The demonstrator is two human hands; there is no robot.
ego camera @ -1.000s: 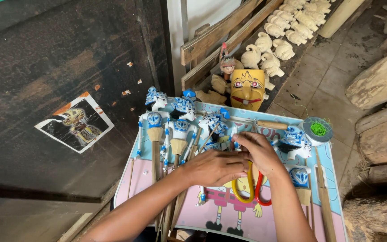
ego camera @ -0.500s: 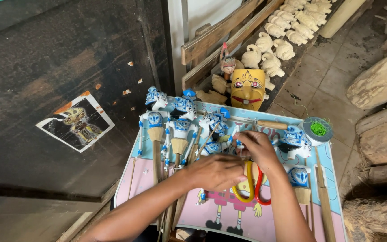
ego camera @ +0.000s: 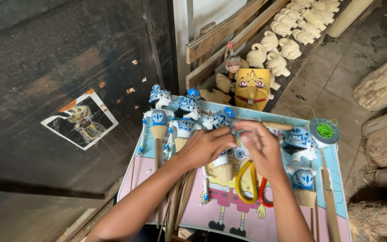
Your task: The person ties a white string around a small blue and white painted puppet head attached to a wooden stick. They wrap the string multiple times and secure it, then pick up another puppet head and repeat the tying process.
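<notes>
Several blue-and-white painted wooden rod puppets (ego camera: 182,118) lie on a pink and light-blue cartoon-printed board (ego camera: 332,179). My left hand (ego camera: 204,145) and my right hand (ego camera: 260,148) meet over one puppet (ego camera: 218,121) in the middle of the board, fingertips pinched together on it. What exactly the fingers grip is hidden by the hands. Yellow- and red-handled scissors (ego camera: 249,183) lie just under my right wrist. Two more puppet pieces (ego camera: 301,143) lie to the right of my right hand.
A yellow carved mask (ego camera: 251,89) stands beyond the board. Rows of unpainted carved figures (ego camera: 287,27) lie on wooden planks behind it. A spool of green thread (ego camera: 324,131) sits at the board's right corner. Logs (ego camera: 381,89) lie at right; a dark wall with a poster (ego camera: 79,118) at left.
Both hands have stayed together over the middle puppet, with only small finger shifts. The left hand has drawn slightly closer to the right.
</notes>
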